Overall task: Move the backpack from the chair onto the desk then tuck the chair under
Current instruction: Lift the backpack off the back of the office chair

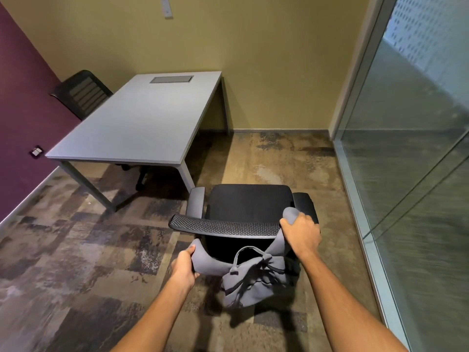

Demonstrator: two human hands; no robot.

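A grey backpack (250, 280) hangs behind the backrest of a black office chair (250, 201), its body sagging toward the floor. My left hand (184, 268) grips the backpack's left shoulder strap just below the backrest's left end. My right hand (300, 232) grips the right strap where it wraps over the backrest's right corner. The chair stands on the carpet in front of me, its seat bare, facing away. The grey desk (137, 123) stands to the far left of the chair, against the yellow wall, with its top bare except for a cable hatch.
A second black chair (82, 94) sits behind the desk beside the purple wall. A glass partition (406, 174) runs along the right side, close to the chair. Patterned carpet (76, 250) spreads between the chair and the desk.
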